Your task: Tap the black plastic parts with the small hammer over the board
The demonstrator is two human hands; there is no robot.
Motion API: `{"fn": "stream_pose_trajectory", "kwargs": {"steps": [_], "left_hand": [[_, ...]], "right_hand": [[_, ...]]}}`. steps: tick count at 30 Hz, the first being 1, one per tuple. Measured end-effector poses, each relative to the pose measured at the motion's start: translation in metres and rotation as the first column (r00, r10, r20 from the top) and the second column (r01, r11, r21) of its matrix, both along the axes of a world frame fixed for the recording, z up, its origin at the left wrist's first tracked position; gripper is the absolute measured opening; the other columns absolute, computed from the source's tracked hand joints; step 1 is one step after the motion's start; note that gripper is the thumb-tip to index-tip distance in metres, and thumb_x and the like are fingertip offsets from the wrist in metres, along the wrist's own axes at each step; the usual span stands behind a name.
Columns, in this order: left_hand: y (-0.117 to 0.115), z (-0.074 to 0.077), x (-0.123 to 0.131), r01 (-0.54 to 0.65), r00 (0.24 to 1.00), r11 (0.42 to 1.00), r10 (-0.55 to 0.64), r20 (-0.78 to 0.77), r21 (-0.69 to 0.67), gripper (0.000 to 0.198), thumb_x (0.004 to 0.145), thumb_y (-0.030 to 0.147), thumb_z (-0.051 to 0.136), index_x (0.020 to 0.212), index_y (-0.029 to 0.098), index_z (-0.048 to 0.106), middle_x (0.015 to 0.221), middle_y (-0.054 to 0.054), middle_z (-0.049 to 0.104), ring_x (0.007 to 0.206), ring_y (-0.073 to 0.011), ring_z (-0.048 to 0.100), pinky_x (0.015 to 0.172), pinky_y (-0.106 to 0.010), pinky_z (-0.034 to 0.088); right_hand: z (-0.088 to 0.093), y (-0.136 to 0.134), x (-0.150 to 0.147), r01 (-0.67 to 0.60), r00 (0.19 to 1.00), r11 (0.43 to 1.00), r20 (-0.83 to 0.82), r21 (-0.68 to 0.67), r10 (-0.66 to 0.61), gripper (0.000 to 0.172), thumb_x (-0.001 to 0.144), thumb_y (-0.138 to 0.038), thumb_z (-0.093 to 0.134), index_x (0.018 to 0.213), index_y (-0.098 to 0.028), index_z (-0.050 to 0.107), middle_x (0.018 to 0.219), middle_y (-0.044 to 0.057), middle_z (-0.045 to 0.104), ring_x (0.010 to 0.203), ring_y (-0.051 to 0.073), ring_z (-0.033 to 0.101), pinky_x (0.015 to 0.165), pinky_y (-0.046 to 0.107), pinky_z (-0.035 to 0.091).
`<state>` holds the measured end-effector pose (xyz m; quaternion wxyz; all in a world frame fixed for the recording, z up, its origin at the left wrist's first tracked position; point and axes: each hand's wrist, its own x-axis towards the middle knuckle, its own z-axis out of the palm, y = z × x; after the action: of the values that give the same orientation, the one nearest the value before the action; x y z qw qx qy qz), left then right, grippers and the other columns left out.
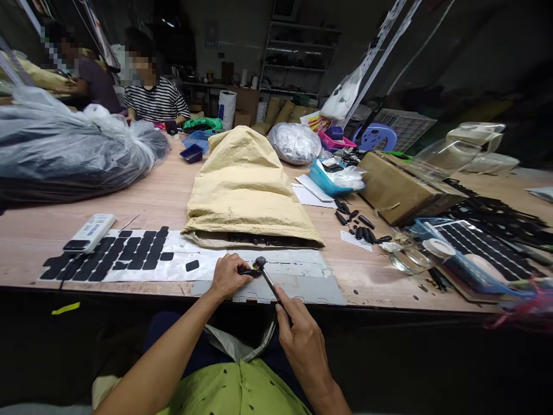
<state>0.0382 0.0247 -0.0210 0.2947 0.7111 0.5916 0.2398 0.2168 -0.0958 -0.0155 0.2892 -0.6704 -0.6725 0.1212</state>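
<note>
My left hand (230,275) is closed on a small black part (249,272), pressed low over the grey board (298,282) at the table's front edge. In my right hand (298,328) is the handle of a small hammer (268,278), with a dark, rounded head. That head is right beside the black part at my left fingertips; whether they touch I cannot tell. To the left of my hands lies a white sheet (176,268) bearing rows of black rounded stickers (142,251). Just beyond my hands a tan woven sack (246,184) lies with its mouth towards me, dark pieces (254,238) showing inside.
A white device (90,232) rests on the sheet's left end. Loose black parts (363,230), a cardboard box (401,184) and a blue tray (334,177) are on the right. A large plastic bag (73,144) fills the left; a person (155,98) in stripes sits beyond.
</note>
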Motion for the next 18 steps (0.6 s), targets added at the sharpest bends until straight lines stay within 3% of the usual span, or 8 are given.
{"fn": "stream_pose_trajectory", "kwargs": {"steps": [8,18], "left_hand": [[-0.001,0.000,0.000,0.010,1.000,1.000,-0.009,-0.011,0.017,0.010,0.067,0.022,0.077,0.077,0.024,0.073,0.083,0.001,0.069,0.091,-0.0202,0.058,0.081,-0.034,0.040],[-0.003,-0.003,-0.001,0.053,0.998,0.998,-0.051,-0.043,0.043,0.012,0.068,0.022,0.074,0.080,0.022,0.070,0.087,0.000,0.068,0.091,-0.0212,0.057,0.083,-0.036,0.038]], "right_hand": [[-0.001,-0.001,0.010,0.049,0.999,0.997,-0.017,-0.062,-0.051,0.043,0.097,-0.032,0.040,0.136,-0.031,0.059,0.102,0.005,0.068,0.083,0.014,0.066,0.073,0.021,0.050],[-0.004,0.005,0.042,0.260,0.963,0.959,-0.044,-0.114,-0.267,0.045,0.092,-0.040,0.043,0.131,-0.031,0.064,0.113,0.005,0.070,0.086,0.019,0.067,0.069,0.027,0.052]]}}
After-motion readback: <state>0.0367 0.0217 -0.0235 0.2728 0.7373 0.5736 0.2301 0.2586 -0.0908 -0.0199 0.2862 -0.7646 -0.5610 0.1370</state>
